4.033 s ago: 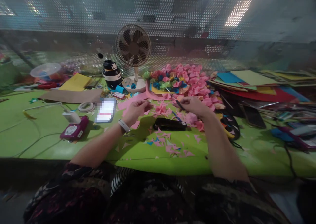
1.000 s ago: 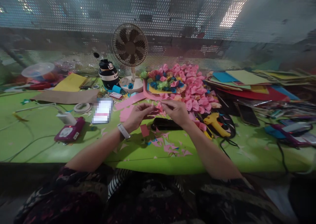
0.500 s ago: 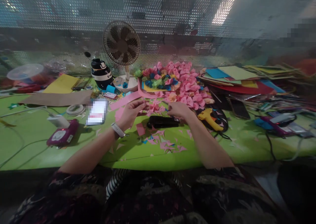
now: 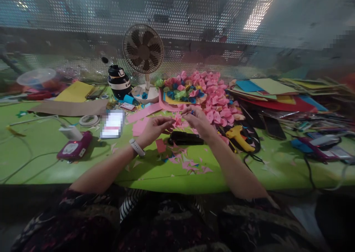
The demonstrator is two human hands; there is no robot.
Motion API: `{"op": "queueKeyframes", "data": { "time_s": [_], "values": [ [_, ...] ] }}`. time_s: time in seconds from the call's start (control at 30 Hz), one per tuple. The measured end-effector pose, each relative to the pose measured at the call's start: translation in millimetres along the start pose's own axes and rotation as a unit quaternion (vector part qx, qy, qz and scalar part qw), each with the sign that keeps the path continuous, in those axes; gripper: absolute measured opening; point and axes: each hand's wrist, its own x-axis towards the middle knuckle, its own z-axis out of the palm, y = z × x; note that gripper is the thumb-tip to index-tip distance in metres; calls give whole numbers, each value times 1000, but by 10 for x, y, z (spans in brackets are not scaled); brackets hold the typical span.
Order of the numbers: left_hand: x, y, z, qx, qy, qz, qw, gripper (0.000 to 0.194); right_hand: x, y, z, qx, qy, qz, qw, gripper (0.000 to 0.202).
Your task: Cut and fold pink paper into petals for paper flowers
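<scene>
My left hand [image 4: 155, 128] is over the table with thumb and fingers pinched together at the edge of a pink paper flower [image 4: 179, 121]. Just right of that flower, my right hand [image 4: 196, 121] has its fingers curled round a small slim tool, of which only a blue bit [image 4: 192, 112] shows; its kind is hidden. Below the hands lies a black stapler [image 4: 185, 138]. Pink paper sheets [image 4: 139, 127] lie behind my left hand, and a small pink square [image 4: 160, 145] is left of the stapler. Pink and blue scraps [image 4: 188, 164] are scattered nearer me.
Pink paper flowers [image 4: 216, 96] are heaped behind my right hand, beside a multicoloured flower cluster [image 4: 183, 91]. A yellow glue gun [image 4: 240, 137] lies to the right. Farther back stand a fan [image 4: 144, 52] and a black bottle [image 4: 119, 82]. A phone [image 4: 112, 124] lies left.
My right hand has risen and turned, its fingers now higher beside the flower. My left hand has shifted slightly right and down. The whole view has swung a little left.
</scene>
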Motion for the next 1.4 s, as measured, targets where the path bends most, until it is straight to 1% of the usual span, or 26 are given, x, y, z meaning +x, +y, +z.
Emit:
{"op": "queueKeyframes", "data": {
  "time_s": [0.1,0.2,0.27,0.33,0.47,0.53,0.63,0.77,0.9,1.03,1.1,1.17,1.23,1.33,1.4],
  "values": [
    [-7,-18,2,14,-21,5,1000,46,-83,-42,117,-56,-3,-91,994,36],
    [-16,-27,10,25,-33,16,999,39,-105,-6,161,-131,-9,-123,984,34],
    [-22,-25,19,24,-43,15,999,36,-100,32,171,-155,-6,-134,979,33],
    [-26,-18,25,16,-47,7,999,37,-86,54,167,-153,7,-136,979,34],
    [-22,-8,22,1,-43,-6,999,41,-44,36,119,-124,94,-112,982,37],
    [-18,-6,16,-7,-41,-14,999,40,-24,18,95,-110,119,-109,981,38],
    [-21,-3,7,-24,-41,-26,999,37,-14,6,85,-85,125,-105,983,39],
    [-28,-2,7,-40,-50,-35,997,38,-21,14,108,-53,132,-94,985,39],
    [-28,-5,27,-47,-50,-38,997,42,-22,34,144,-42,137,-94,985,38],
    [-25,-12,37,-48,-49,-37,997,42,-29,30,149,-44,127,-88,987,39],
    [-19,-19,26,-53,-42,-31,997,42,-48,0,116,-73,126,-84,986,39],
    [-8,-25,8,-64,-27,-23,997,43,-77,-42,70,-130,125,-94,979,36],
    [5,-27,-10,-78,-4,-16,997,45,-105,-72,38,-213,98,-109,966,35],
    [18,-18,-20,-97,28,-13,995,46,-128,-60,56,-354,30,-132,926,39],
    [19,-10,-16,-102,30,-10,994,45,-129,-22,100,-419,8,-143,896,36]
  ]
}}
